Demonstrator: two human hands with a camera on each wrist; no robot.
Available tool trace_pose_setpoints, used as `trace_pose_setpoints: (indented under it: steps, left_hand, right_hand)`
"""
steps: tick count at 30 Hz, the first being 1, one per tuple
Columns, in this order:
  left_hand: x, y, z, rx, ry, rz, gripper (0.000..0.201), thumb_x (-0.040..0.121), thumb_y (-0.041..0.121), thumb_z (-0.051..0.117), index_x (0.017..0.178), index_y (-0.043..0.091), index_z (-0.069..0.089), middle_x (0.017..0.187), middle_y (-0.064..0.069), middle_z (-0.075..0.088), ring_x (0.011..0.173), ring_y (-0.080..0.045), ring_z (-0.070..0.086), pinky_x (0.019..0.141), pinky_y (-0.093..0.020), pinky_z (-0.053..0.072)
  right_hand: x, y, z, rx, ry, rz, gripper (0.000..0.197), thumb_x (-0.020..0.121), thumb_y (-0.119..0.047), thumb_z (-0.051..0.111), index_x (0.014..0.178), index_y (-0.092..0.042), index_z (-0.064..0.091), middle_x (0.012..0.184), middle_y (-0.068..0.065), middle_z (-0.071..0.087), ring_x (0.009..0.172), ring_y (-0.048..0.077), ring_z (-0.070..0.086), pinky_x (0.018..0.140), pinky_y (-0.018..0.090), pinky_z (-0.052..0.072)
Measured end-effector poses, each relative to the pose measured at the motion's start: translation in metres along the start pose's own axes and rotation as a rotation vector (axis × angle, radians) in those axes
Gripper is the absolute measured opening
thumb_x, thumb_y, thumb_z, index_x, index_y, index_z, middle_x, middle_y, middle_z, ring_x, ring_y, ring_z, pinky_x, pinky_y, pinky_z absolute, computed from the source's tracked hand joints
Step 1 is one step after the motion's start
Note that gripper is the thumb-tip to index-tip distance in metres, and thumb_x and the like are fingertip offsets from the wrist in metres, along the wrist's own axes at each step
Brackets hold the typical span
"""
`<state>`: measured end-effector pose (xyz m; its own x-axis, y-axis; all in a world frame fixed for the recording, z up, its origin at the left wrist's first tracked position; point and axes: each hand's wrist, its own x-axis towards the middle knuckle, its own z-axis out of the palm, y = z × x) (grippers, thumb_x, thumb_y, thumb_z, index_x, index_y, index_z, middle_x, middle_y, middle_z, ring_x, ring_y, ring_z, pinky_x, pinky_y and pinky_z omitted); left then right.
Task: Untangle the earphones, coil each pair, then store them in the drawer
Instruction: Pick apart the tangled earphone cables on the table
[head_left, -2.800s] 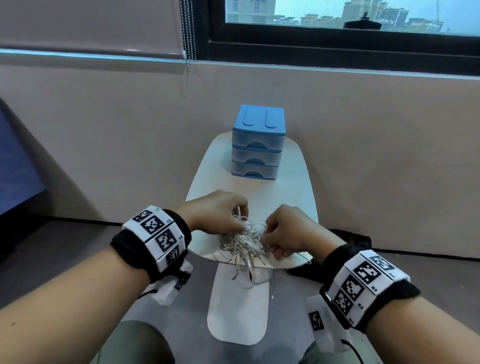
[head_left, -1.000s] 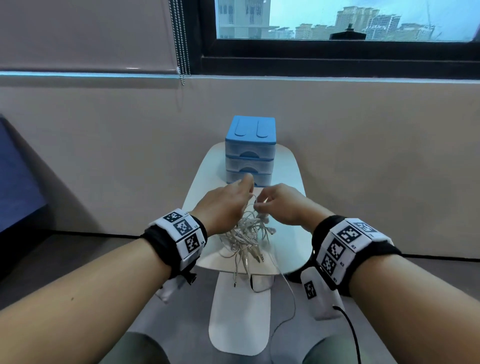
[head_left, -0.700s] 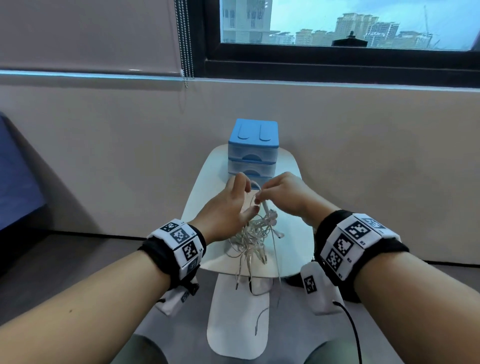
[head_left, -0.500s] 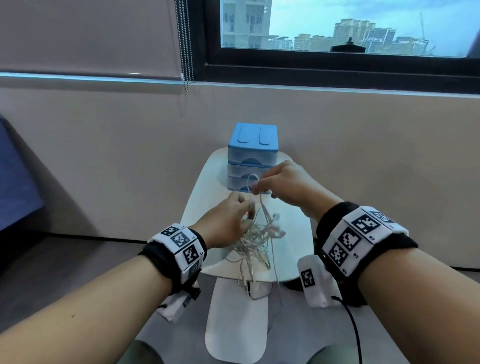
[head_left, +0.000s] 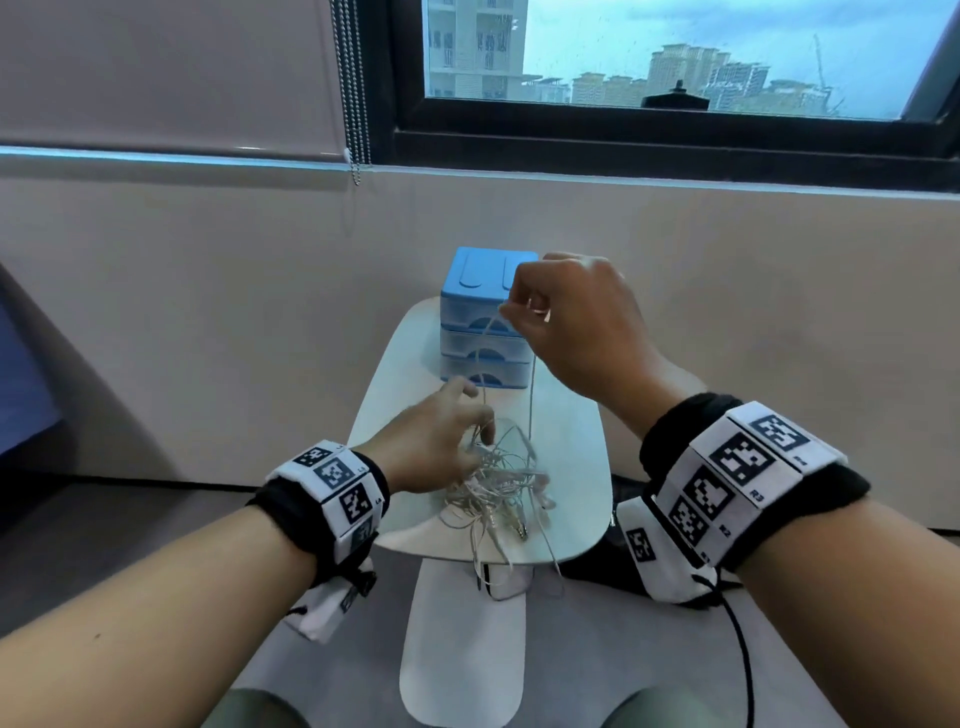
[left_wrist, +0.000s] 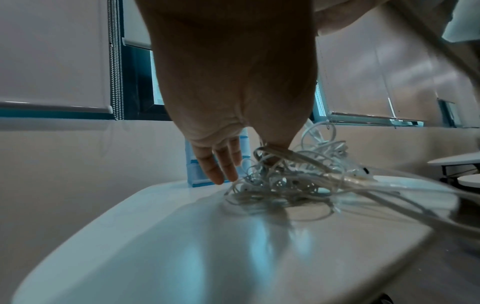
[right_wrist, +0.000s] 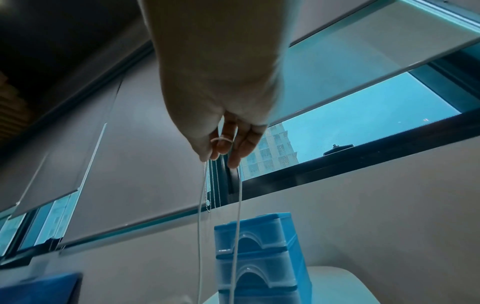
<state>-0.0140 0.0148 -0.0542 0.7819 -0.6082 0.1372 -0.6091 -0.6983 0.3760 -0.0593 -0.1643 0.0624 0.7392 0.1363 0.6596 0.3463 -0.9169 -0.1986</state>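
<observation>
A tangle of white earphones (head_left: 501, 483) lies on the near part of the small white table (head_left: 571, 467). My left hand (head_left: 470, 415) rests on the tangle's left side. In the left wrist view, the left hand (left_wrist: 233, 162) points its fingers straight down beside the tangle (left_wrist: 285, 179) while the thumb presses into the cables. My right hand (head_left: 511, 312) is raised in front of the blue drawer unit (head_left: 467, 322) and pinches a cable loop (right_wrist: 221, 140). Two strands hang taut from the right hand (right_wrist: 221, 152) down to the tangle. All three drawers are closed.
The drawer unit (right_wrist: 259, 257) stands at the table's far end, close to the wall. Some cable ends dangle over the table's near edge (head_left: 493, 551). A window and a blind's bead chain (head_left: 356, 104) are above. Another low table (left_wrist: 457, 164) shows to the right.
My right hand has risen from the tangle to drawer-top height, drawing a cable loop up with it. My left hand has dropped lower onto the tangle.
</observation>
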Motion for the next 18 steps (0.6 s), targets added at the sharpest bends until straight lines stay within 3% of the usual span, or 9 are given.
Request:
trace_pose_setpoints:
  steps: [2,4,6,8,10,13,15,18]
  left_hand:
    - [0.0,0.006,-0.011,-0.003,0.054,-0.013,0.013,0.082,0.036,0.068,0.092,0.035,0.06,0.139,0.007,0.039,0.101,-0.02,0.058,0.094,-0.042,0.051]
    - [0.001,0.016,-0.02,-0.046,0.083,-0.009,0.023,0.076,0.047,0.061,0.095,0.035,0.062,0.137,0.009,0.04,0.112,-0.019,0.054,0.099,-0.041,0.047]
    - [0.003,0.026,-0.026,-0.178,0.148,-0.007,0.033,0.074,0.057,0.054,0.099,0.037,0.065,0.128,0.009,0.043,0.107,-0.012,0.053,0.098,-0.037,0.046]
    - [0.007,0.037,-0.031,-0.366,0.209,0.004,0.013,0.085,0.057,0.06,0.096,0.051,0.063,0.121,0.003,0.047,0.095,-0.009,0.055,0.09,-0.035,0.047]
    - [0.011,0.045,-0.038,-0.484,0.266,-0.02,0.006,0.093,0.054,0.06,0.09,0.058,0.059,0.118,-0.007,0.054,0.097,-0.017,0.061,0.09,-0.039,0.05]
    - [0.014,0.047,-0.047,-0.59,0.27,-0.05,0.028,0.09,0.065,0.049,0.098,0.046,0.068,0.12,-0.009,0.067,0.114,-0.023,0.063,0.102,-0.046,0.05]
    - [0.014,0.045,-0.048,-0.638,0.192,-0.054,0.036,0.088,0.063,0.06,0.115,0.042,0.07,0.126,-0.003,0.067,0.12,-0.017,0.063,0.107,-0.048,0.048]
    - [0.011,0.052,-0.042,-0.583,0.091,-0.068,0.049,0.078,0.048,0.075,0.119,0.024,0.065,0.119,-0.004,0.07,0.105,-0.012,0.065,0.098,-0.043,0.054]
  right_hand:
    - [-0.004,-0.002,0.002,-0.034,-0.024,-0.067,0.014,0.095,-0.032,0.068,0.084,-0.022,0.07,0.084,-0.008,0.062,0.078,0.021,0.061,0.082,0.03,0.032]
    - [-0.004,-0.006,0.005,-0.046,-0.061,-0.103,0.013,0.094,-0.035,0.066,0.085,-0.027,0.07,0.086,-0.011,0.06,0.081,0.022,0.062,0.084,0.031,0.03]
    - [-0.002,-0.011,0.008,-0.019,-0.089,-0.11,0.009,0.094,-0.035,0.062,0.093,-0.03,0.069,0.09,-0.011,0.061,0.088,0.025,0.063,0.088,0.035,0.039]
    - [-0.001,-0.017,0.01,0.053,-0.094,-0.127,0.015,0.093,-0.026,0.061,0.105,-0.029,0.07,0.092,-0.013,0.061,0.09,0.026,0.063,0.087,0.038,0.047]
    - [-0.003,-0.02,0.009,0.191,-0.052,-0.143,0.024,0.09,-0.014,0.063,0.111,-0.022,0.069,0.085,-0.011,0.058,0.083,0.02,0.062,0.078,0.037,0.051]
    - [-0.013,-0.012,0.006,0.336,0.072,-0.06,0.03,0.084,-0.01,0.066,0.112,-0.022,0.068,0.071,-0.01,0.056,0.069,0.013,0.057,0.069,0.039,0.053]
    - [-0.021,-0.008,0.006,0.373,0.085,-0.016,0.032,0.083,-0.012,0.067,0.113,-0.022,0.067,0.065,-0.01,0.053,0.065,0.011,0.054,0.069,0.041,0.052]
    - [-0.026,-0.014,0.006,0.378,0.038,-0.059,0.035,0.081,-0.016,0.064,0.113,-0.028,0.066,0.065,-0.012,0.052,0.065,0.008,0.056,0.067,0.041,0.053]
